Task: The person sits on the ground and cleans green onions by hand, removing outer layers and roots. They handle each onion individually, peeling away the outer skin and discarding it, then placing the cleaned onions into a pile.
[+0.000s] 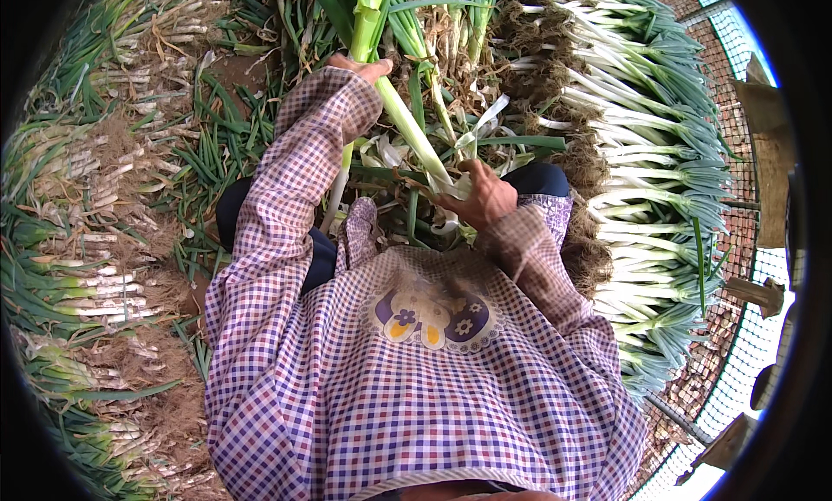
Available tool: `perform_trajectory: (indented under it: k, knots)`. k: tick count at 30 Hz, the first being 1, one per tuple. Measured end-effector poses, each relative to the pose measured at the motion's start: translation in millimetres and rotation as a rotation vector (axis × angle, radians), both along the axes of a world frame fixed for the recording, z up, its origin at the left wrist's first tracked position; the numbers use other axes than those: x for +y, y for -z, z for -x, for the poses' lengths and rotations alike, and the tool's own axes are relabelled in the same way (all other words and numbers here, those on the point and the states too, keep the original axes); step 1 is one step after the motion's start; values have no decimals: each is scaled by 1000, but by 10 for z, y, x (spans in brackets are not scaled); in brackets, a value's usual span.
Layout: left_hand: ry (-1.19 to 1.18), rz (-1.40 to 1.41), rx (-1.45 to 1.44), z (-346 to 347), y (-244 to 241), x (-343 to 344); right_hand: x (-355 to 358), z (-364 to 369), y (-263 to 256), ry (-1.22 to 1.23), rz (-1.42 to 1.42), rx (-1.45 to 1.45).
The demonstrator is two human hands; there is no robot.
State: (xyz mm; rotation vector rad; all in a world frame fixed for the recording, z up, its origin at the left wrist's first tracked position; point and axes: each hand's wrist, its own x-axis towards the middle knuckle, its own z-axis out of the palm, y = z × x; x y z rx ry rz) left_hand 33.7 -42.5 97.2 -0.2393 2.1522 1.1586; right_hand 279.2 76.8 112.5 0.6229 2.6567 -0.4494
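Observation:
My left hand [361,67] is closed round the green upper stalk of a large green onion [411,127], which slants down to the right. At its white lower end, my right hand [482,195] grips loose pale outer leaves [460,187], with the fingers partly hidden. A second pale stem [338,192] hangs below my left forearm. Between my knees lie peeled leaves and dry scraps, and more unpeeled stalks [478,20] stand beyond my hands.
On the right, cleaned white green onions [640,156] lie in a long row, roots towards me. Unpeeled bundles [107,293] are heaped on the left. Cut green leaves [214,143] litter the soil beside my left knee. A wire mesh fence [715,293] stands behind the right row.

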Motion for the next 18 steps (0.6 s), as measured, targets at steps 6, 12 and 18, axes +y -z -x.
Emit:
perform_trajectory:
  k: [6,12,18]
  knots:
    - [-1,20,-56,222,158,-50,-189,268,497,-84,-205,223]
    - [68,-80,-121,401,183,-84,81,514,534,-95,-109,24]
    - [-35,36,-61,521,476,11,207,467,707,-160,-159,15]
